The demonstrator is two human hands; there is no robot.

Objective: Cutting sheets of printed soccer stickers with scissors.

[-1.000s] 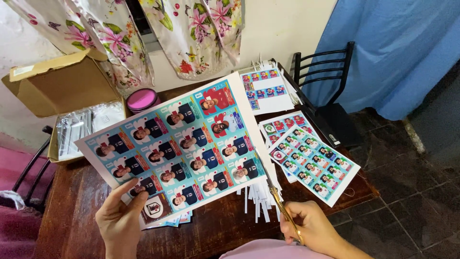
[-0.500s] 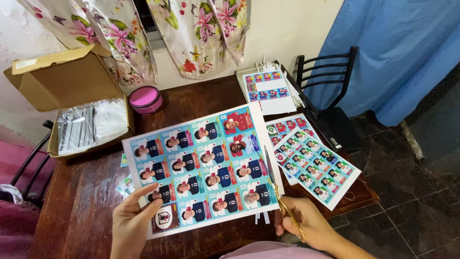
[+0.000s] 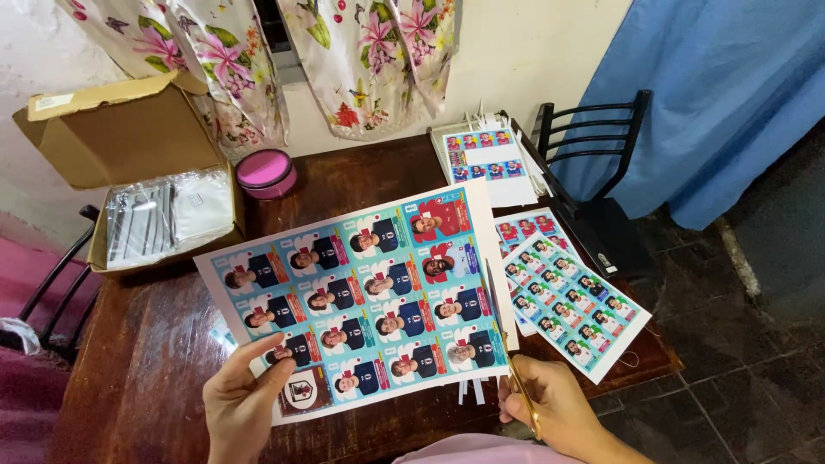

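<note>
Holding the sheet [image 3: 361, 301] up over the table [image 3: 146, 361] with my left hand [image 3: 245, 404], thumb on top and fingers underneath, pinching the bottom left corner. It's a big printed sheet of portrait stickers in rows, mostly blue with a couple of red ones at the top right. My right hand [image 3: 559, 408] is closed around the scissors [image 3: 507, 344], gold handles, with the blades running up along the sheet's right edge. Can't really tell if the blades are parted or together from this angle, they just look like one thin line.

Handling-wise I'd say it's light and floppy. Glossy paper like this probably bends under its own weight when held by one corner, and it does look a bit tilted. Likely slick too, so a firm pinch on the white margin seems better than gripping the printed faces. It should crease easily, so I'd keep hold close to the cut line to stop it flapping.

Some thin white strips [image 3: 468, 391] lie on the table just under the bottom edge. More sheets [image 3: 571, 309] sit off to the right, hanging over the table edge, another pile [image 3: 485, 159] at the back, plus a pink tin [image 3: 266, 172] and a cardboard box [image 3: 129, 163] on the left.
</note>
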